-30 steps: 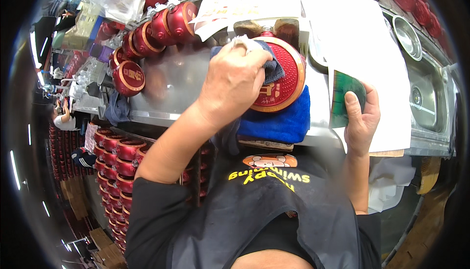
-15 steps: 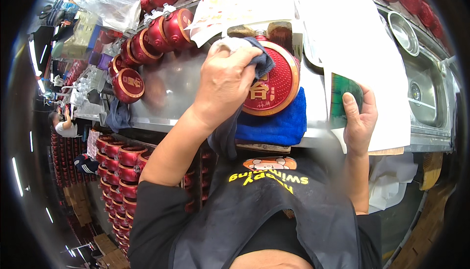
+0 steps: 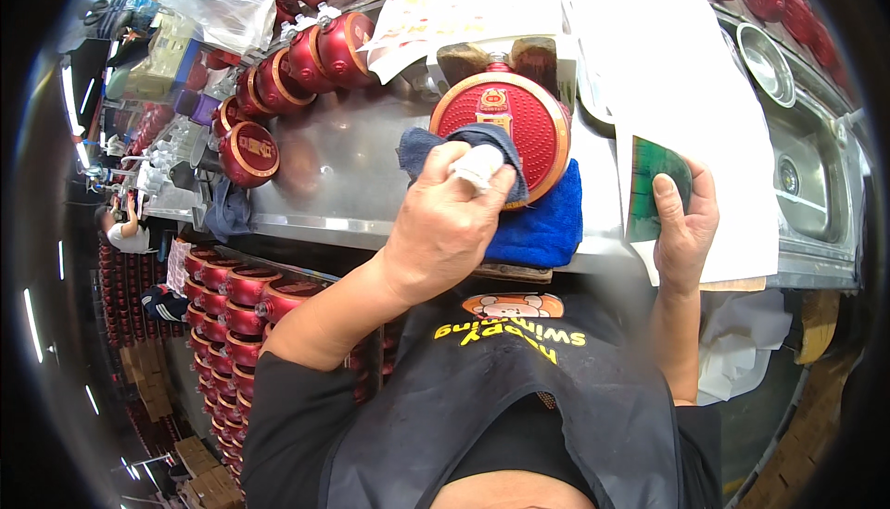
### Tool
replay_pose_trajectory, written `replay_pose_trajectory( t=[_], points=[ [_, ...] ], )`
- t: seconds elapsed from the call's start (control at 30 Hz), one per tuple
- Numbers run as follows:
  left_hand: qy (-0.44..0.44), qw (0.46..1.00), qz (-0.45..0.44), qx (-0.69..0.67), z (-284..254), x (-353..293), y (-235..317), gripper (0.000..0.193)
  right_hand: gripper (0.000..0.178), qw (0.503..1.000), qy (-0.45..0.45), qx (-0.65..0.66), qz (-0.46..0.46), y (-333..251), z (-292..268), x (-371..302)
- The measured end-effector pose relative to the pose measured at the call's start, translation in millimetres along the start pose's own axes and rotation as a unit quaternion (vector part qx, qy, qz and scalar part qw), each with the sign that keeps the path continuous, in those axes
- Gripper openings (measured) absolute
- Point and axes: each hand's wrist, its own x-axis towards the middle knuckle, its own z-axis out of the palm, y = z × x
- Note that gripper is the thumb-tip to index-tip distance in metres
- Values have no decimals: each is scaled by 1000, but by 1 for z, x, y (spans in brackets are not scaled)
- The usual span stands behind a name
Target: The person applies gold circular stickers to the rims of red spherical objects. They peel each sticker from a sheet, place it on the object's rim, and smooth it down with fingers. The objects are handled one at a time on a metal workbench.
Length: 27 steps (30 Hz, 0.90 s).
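A round, flat red bottle point(image 3: 543, 129) with a gold rim and gold lettering lies face up in front of me, its neck end between two dark wooden blocks point(image 3: 532, 66). Under its lower edge is a folded bright blue towel point(image 3: 549, 231). My left hand point(image 3: 440, 231) is closed on a dark grey-blue cloth point(image 3: 419, 149) and presses it against the lower part of the bottle's face; something white shows at the fingertips. To the right, my right hand point(image 3: 688, 231) grips a flat green scraper point(image 3: 652, 189) above white paper, apart from the bottle.
More red bottles point(image 3: 278, 82) stand in a row at the left of the steel bench point(image 3: 352, 152). Printed sheets point(image 3: 473, 13) lie behind the work. At right are white paper point(image 3: 686, 64), a metal bowl point(image 3: 766, 66) and a sink point(image 3: 805, 180). Bottles are stacked below left point(image 3: 227, 324).
My left hand and the cloth have moved from the upper left of the bottle's face down to its lower part, uncovering the upper design. My right hand keeps the scraper in nearly the same place.
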Motion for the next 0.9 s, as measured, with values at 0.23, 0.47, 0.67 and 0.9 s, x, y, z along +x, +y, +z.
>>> replay_pose_trajectory(
  t=[0.23,0.47,0.67,0.9],
  points=[
    [37,997,-69,1,-5,24,-26,26,28,999,5,-42,-14,3,1,2],
    [-11,1000,-23,-19,5,45,-26,28,27,1000,-4,-12,-2,5,9,6],
    [-3,999,-54,-9,-5,42,-30,27,27,999,11,-44,-8,1,4,6],
    [-20,999,-40,-27,1,40,-22,29,27,999,-8,-34,-21,2,6,4]
  ],
)
